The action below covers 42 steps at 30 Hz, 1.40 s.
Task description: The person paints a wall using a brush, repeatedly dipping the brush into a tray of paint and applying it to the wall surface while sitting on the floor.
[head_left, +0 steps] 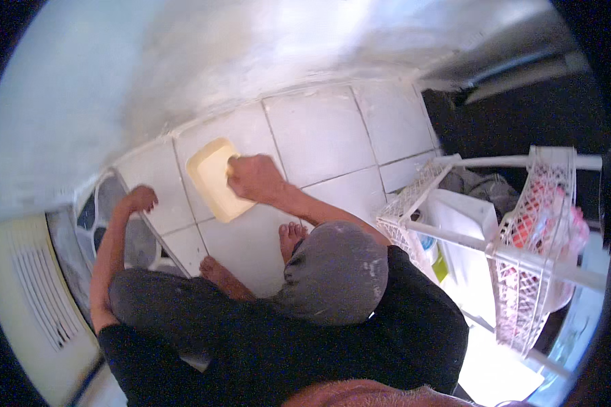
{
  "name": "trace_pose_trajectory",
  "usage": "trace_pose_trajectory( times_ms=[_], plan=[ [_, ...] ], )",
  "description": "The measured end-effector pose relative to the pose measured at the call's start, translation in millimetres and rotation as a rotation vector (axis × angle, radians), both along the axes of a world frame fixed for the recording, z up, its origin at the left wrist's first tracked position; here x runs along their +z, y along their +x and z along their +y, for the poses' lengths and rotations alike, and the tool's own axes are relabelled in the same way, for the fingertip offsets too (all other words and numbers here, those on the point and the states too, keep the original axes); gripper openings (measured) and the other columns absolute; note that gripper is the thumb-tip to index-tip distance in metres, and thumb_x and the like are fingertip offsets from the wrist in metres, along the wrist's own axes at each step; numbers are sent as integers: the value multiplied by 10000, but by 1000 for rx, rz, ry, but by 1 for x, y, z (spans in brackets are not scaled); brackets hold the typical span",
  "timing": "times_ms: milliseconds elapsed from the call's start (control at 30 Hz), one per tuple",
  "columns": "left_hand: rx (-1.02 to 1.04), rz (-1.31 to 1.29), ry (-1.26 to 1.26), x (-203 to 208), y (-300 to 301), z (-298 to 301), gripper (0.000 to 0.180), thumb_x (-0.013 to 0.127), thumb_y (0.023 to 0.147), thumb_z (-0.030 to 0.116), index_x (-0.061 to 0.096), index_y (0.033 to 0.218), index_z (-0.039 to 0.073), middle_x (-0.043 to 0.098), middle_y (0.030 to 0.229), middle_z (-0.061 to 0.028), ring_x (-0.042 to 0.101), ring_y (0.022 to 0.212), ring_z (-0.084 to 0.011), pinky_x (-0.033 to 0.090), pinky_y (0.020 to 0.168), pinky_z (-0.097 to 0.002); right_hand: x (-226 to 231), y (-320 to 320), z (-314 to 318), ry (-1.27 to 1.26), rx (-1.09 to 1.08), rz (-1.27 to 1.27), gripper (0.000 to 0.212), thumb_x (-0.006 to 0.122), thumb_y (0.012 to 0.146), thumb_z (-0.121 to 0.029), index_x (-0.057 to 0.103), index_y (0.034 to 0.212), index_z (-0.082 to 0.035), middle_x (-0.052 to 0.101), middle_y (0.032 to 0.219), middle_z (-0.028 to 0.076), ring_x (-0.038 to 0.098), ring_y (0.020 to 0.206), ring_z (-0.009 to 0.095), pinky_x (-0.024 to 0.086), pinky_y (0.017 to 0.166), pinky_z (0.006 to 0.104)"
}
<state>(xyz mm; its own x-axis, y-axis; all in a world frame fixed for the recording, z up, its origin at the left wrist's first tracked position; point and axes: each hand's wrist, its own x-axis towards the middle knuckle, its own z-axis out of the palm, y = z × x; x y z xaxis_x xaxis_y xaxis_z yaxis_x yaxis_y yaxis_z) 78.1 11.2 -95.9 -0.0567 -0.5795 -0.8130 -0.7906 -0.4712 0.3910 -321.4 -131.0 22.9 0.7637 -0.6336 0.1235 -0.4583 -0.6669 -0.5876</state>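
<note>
Far left: a cream appliance panel (30, 292) with louvred vent slots, edge bending with the lens. Just beside it, a round fan grille (119, 224) with dark openings, lying low by the wall.

Left hand (140, 199) rests on the upper rim of the fan grille, fingers curled loosely over it; whether they grip or merely lean I cannot tell. Forearm runs down to a dark sleeve.

Centre-left: pale yellow rectangular tray (214, 178) lies flat on the white tiled floor (319, 136), close to the base of the grey plastered wall (217, 54). Right hand (253, 178) is pressed on the tray's right edge, fingers clenched around something small; what it is stays hidden under the knuckles.

Centre: bare feet (290, 237) on the tiles, grey trouser knees (336, 271) bent in a squat.

Right: white wire rack (523, 271) holding a white plastic container (465, 224) and red-and-white items, well apart from both hands.
</note>
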Motion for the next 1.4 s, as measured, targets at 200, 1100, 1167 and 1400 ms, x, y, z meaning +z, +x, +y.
trace_pose_trajectory(
  times_ms=[200,1100,1167,1400],
  plan=[
    [145,304,9,11,5,5,147,545,774,73,618,822,-45,636,714,-129,628,589,-220,513,515,-325,0,6,16,292,84,-131,273,621,728,-258,572,718,11,565,592,208,582,594,384,473,559,433],
    [585,167,232,49,3,56,190,599,794,193,607,859,15,631,833,-101,616,692,-220,523,616,-330,-67,-295,-311,155,-1037,-1503,212,627,827,-36,598,1018,51,650,885,125,659,778,206,551,734,302],
    [523,124,187,50,1,55,251,476,880,184,620,906,-20,644,807,-114,637,686,-202,532,613,-309,-66,-313,-330,10,-1135,-1552,212,629,821,-25,599,1014,56,650,885,125,656,788,206,551,738,306],
    [567,256,228,42,-5,46,249,471,880,169,606,942,-31,642,841,-126,636,708,-211,541,654,-324,-72,-273,-305,-117,-1217,-1396,202,606,801,19,627,1001,37,662,878,113,651,774,199,537,745,307]
  ],
)
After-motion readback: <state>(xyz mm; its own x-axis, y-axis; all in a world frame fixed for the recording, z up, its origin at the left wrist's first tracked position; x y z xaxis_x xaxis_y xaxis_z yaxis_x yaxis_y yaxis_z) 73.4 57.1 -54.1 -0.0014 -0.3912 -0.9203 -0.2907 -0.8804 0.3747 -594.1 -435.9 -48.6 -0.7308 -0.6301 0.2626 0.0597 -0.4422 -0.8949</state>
